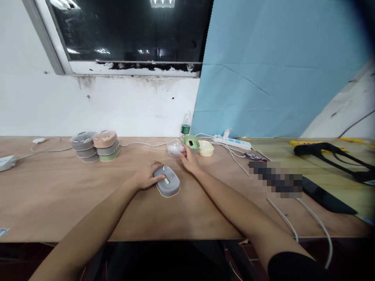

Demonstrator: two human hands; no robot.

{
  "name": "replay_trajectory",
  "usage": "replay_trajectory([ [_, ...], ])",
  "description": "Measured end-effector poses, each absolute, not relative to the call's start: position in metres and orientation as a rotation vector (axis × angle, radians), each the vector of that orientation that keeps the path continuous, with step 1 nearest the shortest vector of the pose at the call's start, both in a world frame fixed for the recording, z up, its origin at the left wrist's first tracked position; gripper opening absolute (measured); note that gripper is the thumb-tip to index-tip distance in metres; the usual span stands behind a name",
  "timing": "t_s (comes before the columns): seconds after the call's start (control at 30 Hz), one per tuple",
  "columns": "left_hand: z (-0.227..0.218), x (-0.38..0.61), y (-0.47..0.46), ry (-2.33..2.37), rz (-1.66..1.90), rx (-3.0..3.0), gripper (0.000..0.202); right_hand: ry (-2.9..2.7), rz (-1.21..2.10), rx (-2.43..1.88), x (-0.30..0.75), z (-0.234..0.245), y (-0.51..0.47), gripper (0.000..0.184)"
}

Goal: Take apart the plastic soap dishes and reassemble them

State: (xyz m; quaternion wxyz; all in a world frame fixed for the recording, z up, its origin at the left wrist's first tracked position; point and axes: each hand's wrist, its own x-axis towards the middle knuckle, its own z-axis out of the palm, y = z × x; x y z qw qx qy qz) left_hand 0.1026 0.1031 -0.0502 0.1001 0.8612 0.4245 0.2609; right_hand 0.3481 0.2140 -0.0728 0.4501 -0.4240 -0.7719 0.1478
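Observation:
A grey oval box (170, 181) with a pale piece in the middle of its top lies on the wooden table in front of me. My left hand (146, 176) grips its left end, the thumb over the top and the fingers along the far side. Farther back, my right hand (190, 159) reaches to the clear plastic lids (174, 150), its thumb and fingers closed at their right edge. How many lids it holds I cannot tell. Right behind that hand sits a green oval box (191, 143) with a dark opening, beside a stack of cream-coloured pieces (206, 148).
Two stacks of oval boxes, one topped grey (83, 141) and one topped pink (104, 139), stand at back left. A bottle (186, 125) is by the wall. On the right are a power strip (233, 143), loose cables and a black frame-like object (328, 150).

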Motion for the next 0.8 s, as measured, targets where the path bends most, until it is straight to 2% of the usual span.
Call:
replay_trajectory([
  [0.13,-0.053,0.100,0.106,1.310,0.769,2.506,0.055,-1.897,0.288,-1.182,0.350,-0.071,0.214,0.051],
  [0.33,-0.055,0.099,0.107,1.292,0.738,2.502,0.056,-1.958,0.171,-1.155,0.348,-0.072,0.211,0.039],
  [0.47,-0.054,0.098,0.106,1.279,0.712,2.500,0.063,-2.021,0.175,-1.193,0.346,-0.073,0.209,0.044],
  [0.8,-0.057,0.096,0.106,1.312,0.683,2.462,0.070,-2.037,0.225,-1.165,0.344,-0.067,0.203,0.041],
])
